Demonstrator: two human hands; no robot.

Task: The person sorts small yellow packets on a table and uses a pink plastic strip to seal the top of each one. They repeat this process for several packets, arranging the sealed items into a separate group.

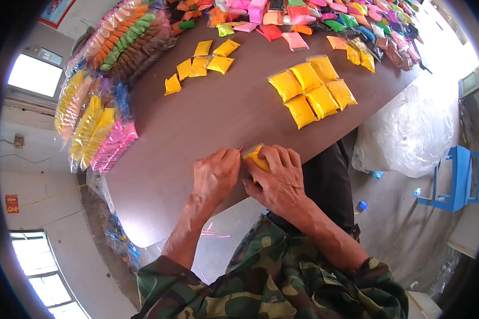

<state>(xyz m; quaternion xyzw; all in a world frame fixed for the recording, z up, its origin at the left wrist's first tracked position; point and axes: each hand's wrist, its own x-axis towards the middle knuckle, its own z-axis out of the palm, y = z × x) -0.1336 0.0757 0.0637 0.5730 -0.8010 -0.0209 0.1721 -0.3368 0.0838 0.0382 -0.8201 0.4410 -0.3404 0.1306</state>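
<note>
Close to the table's near edge, my right hand (pixel 279 178) grips a small yellow packet (pixel 256 157) in clear plastic, its fingers folded over the top. My left hand (pixel 216 173) is closed just beside it, with a thin pink strip (pixel 241 149) at its fingertips. Most of the strip is hidden. Beyond my right hand lies a block of several flat yellow packets (pixel 320 100), set in rows. Farther to the left, several loose yellow packets (pixel 199 66) rest on the brown table (pixel 197 117).
Packets of many colours (pixel 303 16) are heaped along the table's far side. Large clear bags of coloured packets (pixel 104 122) stand at the left edge. To the right are a big plastic bag (pixel 410 127) and a blue stool (pixel 455 181). Pink strips (pixel 208 232) lie on the floor.
</note>
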